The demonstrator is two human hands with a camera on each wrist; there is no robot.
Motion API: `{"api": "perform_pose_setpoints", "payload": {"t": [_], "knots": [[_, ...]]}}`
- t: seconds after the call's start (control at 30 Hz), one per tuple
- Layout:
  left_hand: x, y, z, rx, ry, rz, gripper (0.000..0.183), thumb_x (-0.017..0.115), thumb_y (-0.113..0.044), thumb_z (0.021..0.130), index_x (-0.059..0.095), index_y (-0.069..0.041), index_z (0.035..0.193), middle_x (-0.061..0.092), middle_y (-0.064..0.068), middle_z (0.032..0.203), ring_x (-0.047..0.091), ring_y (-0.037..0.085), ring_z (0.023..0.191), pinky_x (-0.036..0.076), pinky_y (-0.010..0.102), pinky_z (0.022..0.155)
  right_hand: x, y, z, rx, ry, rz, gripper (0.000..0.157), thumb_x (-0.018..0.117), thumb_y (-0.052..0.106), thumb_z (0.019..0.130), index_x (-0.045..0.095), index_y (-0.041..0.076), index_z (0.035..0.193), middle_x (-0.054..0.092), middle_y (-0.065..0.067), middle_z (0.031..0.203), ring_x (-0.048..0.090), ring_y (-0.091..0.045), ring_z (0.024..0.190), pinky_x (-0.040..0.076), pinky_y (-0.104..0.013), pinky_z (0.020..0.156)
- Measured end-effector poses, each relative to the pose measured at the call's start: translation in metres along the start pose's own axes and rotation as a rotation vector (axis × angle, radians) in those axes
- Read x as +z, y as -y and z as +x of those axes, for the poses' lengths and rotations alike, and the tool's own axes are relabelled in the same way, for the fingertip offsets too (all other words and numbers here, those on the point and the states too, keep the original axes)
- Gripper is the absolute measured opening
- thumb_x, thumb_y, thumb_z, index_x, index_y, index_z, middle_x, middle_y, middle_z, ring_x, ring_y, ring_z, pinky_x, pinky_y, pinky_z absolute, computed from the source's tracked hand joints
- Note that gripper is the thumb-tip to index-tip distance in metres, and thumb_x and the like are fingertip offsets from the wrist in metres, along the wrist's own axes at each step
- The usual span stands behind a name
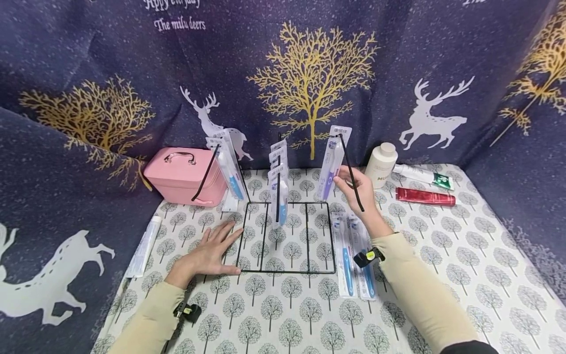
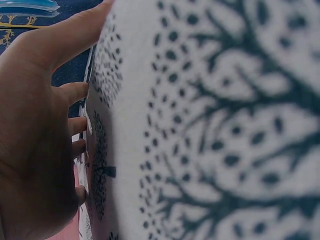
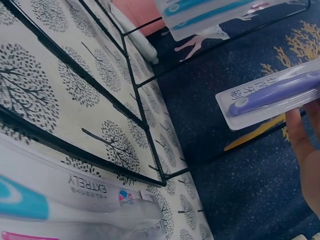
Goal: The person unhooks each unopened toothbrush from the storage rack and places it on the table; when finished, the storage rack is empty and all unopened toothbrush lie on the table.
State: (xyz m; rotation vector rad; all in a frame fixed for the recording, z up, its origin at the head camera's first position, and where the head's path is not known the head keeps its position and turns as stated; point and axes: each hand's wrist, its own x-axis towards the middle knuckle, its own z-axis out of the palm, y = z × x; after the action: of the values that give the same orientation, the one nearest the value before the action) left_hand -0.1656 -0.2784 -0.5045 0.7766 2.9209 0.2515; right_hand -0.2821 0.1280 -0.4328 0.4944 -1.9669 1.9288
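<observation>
My right hand (image 1: 357, 191) pinches the lower part of a packaged purple toothbrush (image 1: 332, 164), whose top is at the right prong of a black wire display rack (image 1: 287, 271). Whether the prong passes through the pack is unclear. The purple handle shows in the right wrist view, with right-hand fingers (image 3: 299, 135) at its edge. My left hand (image 1: 212, 253) lies with fingers spread on the cloth, fingertips at the rack's left side. Blue packaged toothbrushes hang on the middle prong (image 1: 277, 196) and left prong (image 1: 208, 174). Two more blue packs (image 1: 346, 265) lie flat right of the rack.
Behind the rack's left side stands a pink case (image 1: 185, 172). A white tube (image 1: 145, 248) lies at the left table edge. At the back right are a white bottle (image 1: 381, 164), a white-and-green tube (image 1: 426, 177) and a red tube (image 1: 425, 196).
</observation>
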Motion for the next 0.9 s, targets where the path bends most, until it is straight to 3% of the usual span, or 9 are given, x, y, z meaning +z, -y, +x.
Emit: {"api": "perform_pose_setpoints", "payload": {"t": [0.23, 0.43, 0.67, 0.9], "knots": [[0.001, 0.000, 0.000, 0.001, -0.005, -0.001, 0.109, 0.053, -0.079, 0.064, 0.015, -0.020, 0.147, 0.007, 0.012, 0.154, 0.007, 0.037, 0.139, 0.008, 0.066, 0.106, 0.002, 0.020, -0.014, -0.099, 0.013, 0.080, 0.034, 0.063, -0.010, 0.078, 0.057, -0.007, 0.111, 0.067, -0.002, 0.086, 0.063, -0.007, 0.078, 0.053, -0.016, 0.067], [0.002, 0.001, 0.000, 0.004, -0.007, 0.006, 0.109, 0.053, -0.079, 0.064, 0.016, -0.019, 0.147, 0.007, 0.012, 0.153, 0.008, 0.037, 0.139, 0.008, 0.066, 0.105, 0.003, 0.037, -0.025, -0.181, 0.015, 0.146, 0.050, 0.059, -0.022, 0.074, 0.049, -0.011, 0.122, 0.068, -0.018, 0.086, 0.066, -0.013, 0.080, 0.055, -0.022, 0.069], [0.000, -0.001, -0.001, 0.002, -0.002, 0.001, 0.109, 0.053, -0.079, 0.065, 0.015, -0.020, 0.147, 0.007, 0.012, 0.153, 0.006, 0.037, 0.139, 0.008, 0.066, 0.106, -0.005, 0.033, -0.035, -0.193, 0.039, 0.088, 0.053, 0.063, -0.014, 0.076, 0.051, -0.003, 0.126, 0.070, -0.001, 0.090, 0.066, -0.009, 0.082, 0.055, -0.020, 0.068], [0.003, 0.002, 0.001, 0.005, -0.004, -0.001, 0.109, 0.052, -0.080, 0.064, 0.015, -0.020, 0.147, 0.006, 0.011, 0.154, 0.006, 0.037, 0.139, 0.007, 0.066, 0.106, -0.011, 0.038, -0.048, -0.232, 0.072, 0.112, 0.058, 0.060, -0.022, 0.073, 0.049, -0.005, 0.127, 0.070, -0.004, 0.093, 0.066, -0.011, 0.084, 0.055, -0.020, 0.068]]}}
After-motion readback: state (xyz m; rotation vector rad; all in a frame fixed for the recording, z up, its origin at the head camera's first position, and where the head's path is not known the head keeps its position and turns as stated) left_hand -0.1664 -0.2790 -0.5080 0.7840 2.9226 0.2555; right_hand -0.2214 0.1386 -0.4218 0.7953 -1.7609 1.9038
